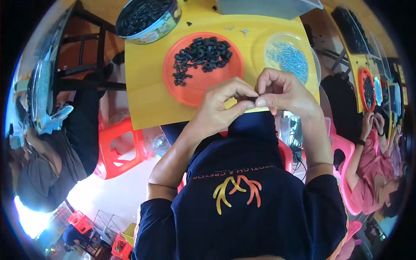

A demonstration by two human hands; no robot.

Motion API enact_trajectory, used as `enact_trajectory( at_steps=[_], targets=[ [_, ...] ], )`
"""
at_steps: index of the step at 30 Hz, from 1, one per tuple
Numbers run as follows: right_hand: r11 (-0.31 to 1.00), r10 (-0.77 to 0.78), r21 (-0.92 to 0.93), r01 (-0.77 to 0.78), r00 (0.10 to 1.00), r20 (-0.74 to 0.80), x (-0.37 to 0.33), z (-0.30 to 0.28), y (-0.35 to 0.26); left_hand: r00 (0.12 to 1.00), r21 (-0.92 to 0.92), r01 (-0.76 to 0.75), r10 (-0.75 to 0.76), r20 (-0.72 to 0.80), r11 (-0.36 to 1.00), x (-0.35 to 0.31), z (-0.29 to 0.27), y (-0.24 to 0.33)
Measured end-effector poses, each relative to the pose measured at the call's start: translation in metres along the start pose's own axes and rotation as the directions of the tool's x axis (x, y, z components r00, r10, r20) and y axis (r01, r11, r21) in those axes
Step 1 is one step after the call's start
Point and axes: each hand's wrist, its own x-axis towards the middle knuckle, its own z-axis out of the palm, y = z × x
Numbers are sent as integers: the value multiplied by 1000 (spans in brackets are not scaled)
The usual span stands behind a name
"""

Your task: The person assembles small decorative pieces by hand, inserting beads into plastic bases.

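Observation:
My left hand (219, 104) and my right hand (286, 93) meet over the near edge of the yellow table. Their thumbs and fingertips pinch together around a small black plastic part (254, 99), mostly covered by the fingers. Just beyond the left hand lies a round red plate (214, 84), bearing a heap of small black plastic parts (203, 52). Past the right hand stands a shallow clear dish (273, 41) with many thin silvery metal pieces (292, 63) in it.
At the far left of the table stands a round tin (151, 34) full of black parts. A translucent bin (268, 8) is at the far edge, with a few small metal pieces (244, 31) before it. Red stools (121, 147) and seated people (377, 182) flank me.

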Motion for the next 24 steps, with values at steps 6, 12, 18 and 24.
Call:
enact_trajectory(
  at_steps=[6, 12, 18, 24],
  targets=[
    [997, 50, -63, -48, 998, 27, 21, 21, 9, 979, -196, 173, -191, -77, 965, -41, -17, -5],
    [673, -435, -664, 324, 900, -1, 79, 58, 31, 919, -184, 226, -271, -284, 957, -77, -45, 5],
    [203, -540, -961, 187, 840, 49, 127, 85, 49, 864, -148, 170, -219, -452, 974, -82, -62, 9],
    [125, -563, -972, 201, 821, 97, 121, 90, 47, 826, -162, 196, -252, -504, 967, -79, -68, 12]
  ],
)
